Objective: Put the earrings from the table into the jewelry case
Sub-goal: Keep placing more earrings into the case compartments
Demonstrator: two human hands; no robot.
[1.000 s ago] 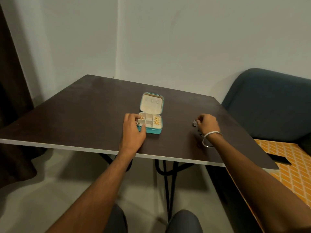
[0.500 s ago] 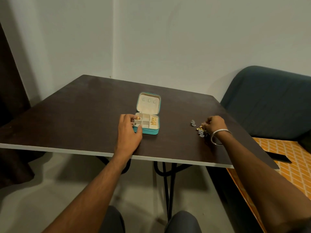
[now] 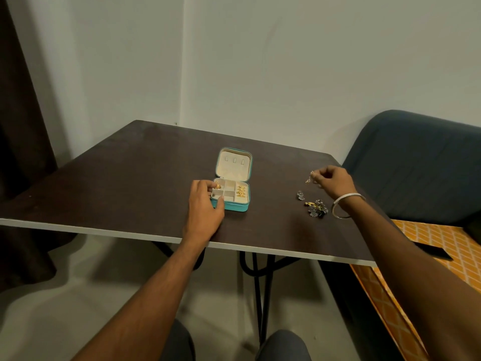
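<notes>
Your left hand (image 3: 205, 204) holds the near left corner of the open teal jewelry case (image 3: 231, 190), fingers curled at its gold-filled left compartment. To the case's right, your right hand (image 3: 333, 178) pinches a dangling earring (image 3: 309, 178) above the table (image 3: 104, 178); carry it leftward to an empty middle cell. The remaining earrings (image 3: 313, 207) lie below that hand. No writing is legible.

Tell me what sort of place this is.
Probably a room in a home: a dark table pushed into a plain wall corner, a blue upholstered seat beside it, an orange patterned cover below, and a dark curtain at the left.
</notes>
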